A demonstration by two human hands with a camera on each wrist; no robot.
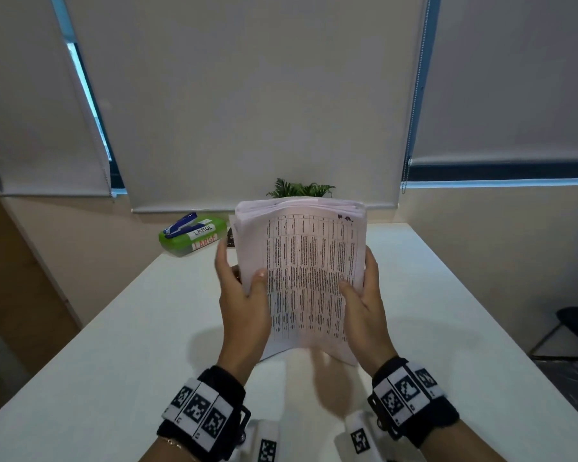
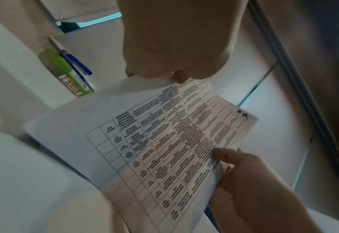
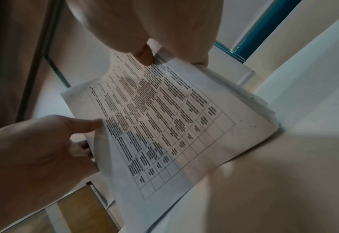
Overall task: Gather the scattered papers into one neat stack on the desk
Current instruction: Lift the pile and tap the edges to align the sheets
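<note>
Two hands hold one thick stack [image 1: 309,261] upright over the tabletop [image 1: 447,311]. Left hand [image 1: 244,295] grips the stack's left long edge, thumb on the printed front sheet, fingers behind. Right hand [image 1: 364,295] grips the right long edge the same way, thumb on the front. Both hands are curled round the paper; neither is spread or idle. Lower edge of the stack appears to touch or sit just above the tabletop; blur there prevents a firm call.

Top edge is uneven: sheet corners stand at slightly different heights, so the stack is not yet squared. No loose sheets show on the tabletop in the head view.

Handling, as a judgement: many thin sheets together, moderately heavy, floppy across the face, stiff only along the edges when squeezed. Sheets slide easily against each other. Best hold is at mid-height on both long edges, as now, loose enough to let sheets drop level when tapped. Too loose a hold risks the stack fanning or spilling.

Background: a green box [image 1: 189,240] marked "LARGE", a blue stapler [image 1: 181,225] on it, a plant [image 1: 299,188] behind the stack.
</note>
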